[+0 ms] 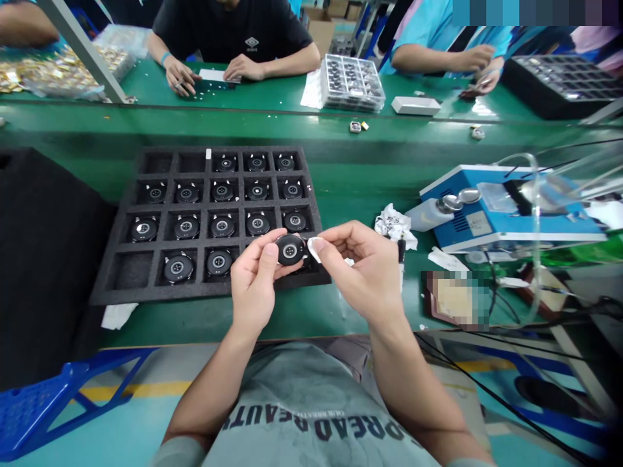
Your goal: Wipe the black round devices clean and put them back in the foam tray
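Observation:
Between thumb and fingers, my left hand [256,279] grips a round black smartwatch case [291,250], its back with the sensor ring turned up. My right hand [363,266] is closed on a small white wipe [314,249], held at the right edge of the watch case. Under and behind both hands lies a black foam tray [117,292] with square compartments. Most compartments that show hold a similar watch case [222,224], back side up. My hands cover part of the tray's front right corner.
Crumpled white tissue [393,226], a bottle with a metal top [428,213] and a blue machine [506,207] with tubes stand to the right. A black foam block [48,246] rises at the left. Across the green bench, co-workers' hands [246,67] work near a clear parts box [351,84].

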Motion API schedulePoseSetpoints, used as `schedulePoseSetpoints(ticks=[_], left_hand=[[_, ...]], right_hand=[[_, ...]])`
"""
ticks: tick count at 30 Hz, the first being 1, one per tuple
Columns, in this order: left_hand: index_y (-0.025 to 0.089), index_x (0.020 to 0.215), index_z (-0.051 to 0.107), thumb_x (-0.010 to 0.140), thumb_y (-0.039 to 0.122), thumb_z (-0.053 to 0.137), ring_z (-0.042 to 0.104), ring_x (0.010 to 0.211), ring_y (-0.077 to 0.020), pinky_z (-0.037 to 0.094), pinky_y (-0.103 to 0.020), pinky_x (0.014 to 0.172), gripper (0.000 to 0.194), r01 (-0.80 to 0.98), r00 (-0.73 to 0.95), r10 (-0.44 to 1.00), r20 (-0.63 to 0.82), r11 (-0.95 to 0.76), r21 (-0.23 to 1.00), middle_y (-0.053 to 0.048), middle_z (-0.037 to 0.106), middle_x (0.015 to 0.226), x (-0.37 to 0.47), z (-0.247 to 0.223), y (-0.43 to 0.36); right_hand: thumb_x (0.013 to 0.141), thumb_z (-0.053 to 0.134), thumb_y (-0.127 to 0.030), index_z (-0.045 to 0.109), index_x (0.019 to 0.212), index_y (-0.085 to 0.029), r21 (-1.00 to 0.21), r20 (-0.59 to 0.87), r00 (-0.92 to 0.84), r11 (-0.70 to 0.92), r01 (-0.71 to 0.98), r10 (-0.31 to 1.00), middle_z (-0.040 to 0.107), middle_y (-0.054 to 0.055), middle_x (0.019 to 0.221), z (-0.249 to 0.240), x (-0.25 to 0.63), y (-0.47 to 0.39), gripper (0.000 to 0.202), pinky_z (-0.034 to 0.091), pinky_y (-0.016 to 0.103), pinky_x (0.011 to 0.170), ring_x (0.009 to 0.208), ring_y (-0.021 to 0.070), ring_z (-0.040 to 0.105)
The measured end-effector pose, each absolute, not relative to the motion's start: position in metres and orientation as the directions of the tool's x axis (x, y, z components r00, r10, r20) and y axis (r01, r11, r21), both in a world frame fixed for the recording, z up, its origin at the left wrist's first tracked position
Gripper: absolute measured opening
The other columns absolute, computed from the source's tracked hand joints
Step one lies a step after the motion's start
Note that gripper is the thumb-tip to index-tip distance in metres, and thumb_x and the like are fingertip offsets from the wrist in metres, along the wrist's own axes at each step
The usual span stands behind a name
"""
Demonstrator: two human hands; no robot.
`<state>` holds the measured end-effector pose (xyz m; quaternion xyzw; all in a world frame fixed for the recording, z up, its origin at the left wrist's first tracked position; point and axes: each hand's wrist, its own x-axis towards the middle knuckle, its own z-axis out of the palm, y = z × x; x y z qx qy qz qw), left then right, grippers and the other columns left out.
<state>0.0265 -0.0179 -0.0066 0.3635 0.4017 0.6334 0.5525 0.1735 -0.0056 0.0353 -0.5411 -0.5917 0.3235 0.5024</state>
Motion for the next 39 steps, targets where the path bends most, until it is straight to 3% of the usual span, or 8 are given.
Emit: schedulePoseSetpoints(ticks=[6,8,14,20,24,31,34,39], left_hand=[[0.020,0.117,0.074,0.099,0.044,0.070,0.079,0.105,-0.0236,0.070,-0.034,0.084,0.031,-0.412,-0.177,0.983,0.057,-0.126,0.902,-0.009,0.081,0.115,0.027,-0.007,-0.016],[0.020,0.117,0.073,0.099,0.045,0.068,0.080,0.105,-0.0244,0.070,-0.035,0.084,0.030,-0.425,-0.168,0.985,0.044,-0.113,0.898,-0.009,0.081,0.114,0.027,-0.006,-0.015],[0.021,0.113,0.070,0.099,0.040,0.068,0.078,0.113,-0.0267,0.068,-0.040,0.092,0.024,-0.523,-0.098,0.995,0.019,-0.067,0.850,-0.010,0.080,0.118,0.022,0.000,-0.012],[0.020,0.112,0.075,0.096,0.032,0.066,0.076,0.116,-0.0253,0.064,-0.042,0.100,0.021,-0.600,-0.037,0.999,0.021,-0.039,0.799,-0.010,0.081,0.117,0.018,0.001,-0.013],[0.019,0.121,0.075,0.095,0.039,0.070,0.080,0.103,-0.0290,0.068,-0.045,0.089,0.033,-0.534,0.111,0.994,-0.012,0.069,0.843,-0.012,0.080,0.123,0.016,-0.001,-0.014],[0.019,0.129,0.076,0.101,0.046,0.066,0.077,0.086,-0.0195,0.059,-0.025,0.070,0.040,-0.370,0.274,0.960,0.061,0.047,0.928,-0.012,0.081,0.101,0.009,-0.003,-0.010],[0.021,0.135,0.074,0.102,0.048,0.064,0.076,0.090,-0.0198,0.060,-0.027,0.073,0.044,-0.326,0.269,0.958,0.099,-0.007,0.945,-0.012,0.081,0.105,0.007,-0.007,-0.010],[0.031,0.140,0.070,0.101,0.040,0.067,0.074,0.115,-0.0236,0.062,-0.033,0.095,0.040,-0.348,0.239,0.958,0.160,-0.070,0.935,-0.009,0.073,0.138,0.006,-0.011,-0.012]], right_hand=[[0.086,0.069,-0.024,0.072,0.082,-0.022,-0.781,0.267,0.004,0.214,0.587,0.964,0.070,-0.001,0.069,0.026,0.184,0.001,0.006,0.042,0.028,0.057,0.057,0.0119,0.055],[0.086,0.070,-0.025,0.072,0.082,-0.022,-0.784,0.252,0.031,0.185,0.593,0.967,0.070,-0.001,0.069,0.023,0.190,0.002,0.005,0.042,0.028,0.057,0.057,0.0122,0.055],[0.091,0.073,-0.038,0.070,0.089,-0.022,-0.973,0.172,0.112,0.151,0.177,0.979,0.072,0.000,0.078,0.021,0.175,-0.007,0.017,0.052,0.027,0.055,0.060,0.0114,0.061],[0.090,0.075,-0.040,0.071,0.095,-0.021,-0.986,0.150,0.096,0.156,-0.056,0.984,0.074,0.001,0.081,0.018,0.156,-0.006,0.020,0.059,0.027,0.062,0.067,0.0128,0.068],[0.093,0.073,-0.035,0.071,0.095,-0.022,-0.969,0.246,0.145,0.241,0.052,0.958,0.075,0.002,0.087,0.022,0.162,-0.003,0.014,0.059,0.029,0.067,0.072,0.0137,0.069],[0.095,0.070,-0.030,0.073,0.093,-0.023,-0.916,0.347,0.098,0.315,0.247,0.933,0.077,0.002,0.088,0.025,0.172,-0.001,0.008,0.057,0.029,0.067,0.073,0.0142,0.067],[0.096,0.069,-0.030,0.074,0.093,-0.024,-0.905,0.359,0.060,0.331,0.266,0.932,0.077,0.002,0.090,0.028,0.175,-0.002,0.009,0.058,0.030,0.068,0.075,0.0151,0.068],[0.095,0.071,-0.032,0.075,0.093,-0.024,-0.902,0.374,0.086,0.340,0.265,0.924,0.076,0.002,0.089,0.034,0.182,-0.006,0.009,0.058,0.031,0.068,0.076,0.0162,0.068]])
